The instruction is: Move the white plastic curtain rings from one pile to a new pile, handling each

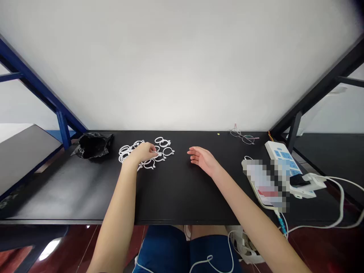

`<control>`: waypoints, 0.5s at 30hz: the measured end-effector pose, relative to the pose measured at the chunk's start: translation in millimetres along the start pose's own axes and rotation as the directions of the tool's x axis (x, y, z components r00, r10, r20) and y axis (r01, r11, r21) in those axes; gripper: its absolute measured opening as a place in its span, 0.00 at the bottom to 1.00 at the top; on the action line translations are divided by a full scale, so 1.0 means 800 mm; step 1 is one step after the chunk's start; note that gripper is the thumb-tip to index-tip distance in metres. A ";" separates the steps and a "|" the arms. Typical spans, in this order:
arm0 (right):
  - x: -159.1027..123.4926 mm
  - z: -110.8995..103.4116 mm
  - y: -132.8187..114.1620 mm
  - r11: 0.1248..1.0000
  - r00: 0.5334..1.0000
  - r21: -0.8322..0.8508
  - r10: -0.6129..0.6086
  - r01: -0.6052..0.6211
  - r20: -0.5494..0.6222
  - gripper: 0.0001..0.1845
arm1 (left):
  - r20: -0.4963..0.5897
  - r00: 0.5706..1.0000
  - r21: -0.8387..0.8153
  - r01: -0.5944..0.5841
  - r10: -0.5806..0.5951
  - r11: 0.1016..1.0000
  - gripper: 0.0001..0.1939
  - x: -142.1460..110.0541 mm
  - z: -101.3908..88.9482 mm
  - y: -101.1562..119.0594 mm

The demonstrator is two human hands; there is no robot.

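Note:
Several white plastic curtain rings (168,151), each with a small eyelet, lie in a loose pile on the black tabletop (182,197). My left hand (141,152) reaches down over this pile, its fingers pinched at a ring near the middle. Part of the pile is hidden under that hand, and the exact grip is hard to see. To the right of the rings, my right hand (203,159) hovers above the table, palm facing left. Its fingers are lightly curled and apart, with nothing in them.
A black plastic bag (93,146) with its mouth open stands at the back left. Eyeglasses (243,135) lie at the back right. Nearer are a phone (265,185) on a charging cable and a power strip (281,153) with plugs. A white wall (182,76) rises behind.

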State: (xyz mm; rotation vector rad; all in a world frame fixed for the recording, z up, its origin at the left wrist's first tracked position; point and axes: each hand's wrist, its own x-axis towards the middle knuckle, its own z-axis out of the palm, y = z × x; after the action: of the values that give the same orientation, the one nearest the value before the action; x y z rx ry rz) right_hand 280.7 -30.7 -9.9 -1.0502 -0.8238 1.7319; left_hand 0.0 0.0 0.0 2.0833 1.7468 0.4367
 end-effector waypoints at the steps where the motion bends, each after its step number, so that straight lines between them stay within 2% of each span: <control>1: 0.000 -0.001 0.000 1.000 1.000 0.001 0.000 0.000 0.001 0.05 | -0.005 1.000 -0.005 0.000 0.000 1.000 0.07 0.000 -0.001 -0.001; 5: 0.001 -0.002 0.001 1.000 1.000 0.001 -0.002 0.002 0.003 0.05 | -0.053 0.998 -0.076 -0.034 0.030 0.997 0.10 -0.005 -0.012 0.008; 8: 0.001 -0.001 0.001 1.000 1.000 -0.010 -0.006 0.006 0.007 0.05 | -0.012 0.997 -0.267 -0.077 0.077 0.960 0.14 -0.009 -0.013 0.034; 11: 0.001 0.000 0.002 0.997 0.999 -0.063 -0.033 0.034 0.013 0.05 | 0.057 0.975 -0.515 -0.153 0.212 0.843 0.17 -0.010 0.005 0.069; 13: 0.002 -0.001 0.005 0.982 0.996 -0.164 -0.087 0.091 0.027 0.08 | 0.142 0.943 -0.595 -0.162 0.301 0.787 0.17 -0.009 0.023 0.088; 15: 0.004 -0.002 0.011 0.939 0.984 -0.296 -0.166 0.176 0.058 0.12 | 0.168 0.936 -0.640 -0.135 0.309 0.756 0.18 -0.006 0.040 0.099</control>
State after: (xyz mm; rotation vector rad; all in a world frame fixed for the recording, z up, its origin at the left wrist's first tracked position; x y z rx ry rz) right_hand 278.4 -31.0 -18.7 -1.1146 -1.1919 1.5091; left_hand 83.0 -19.9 10.0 1.7534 1.0021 0.6637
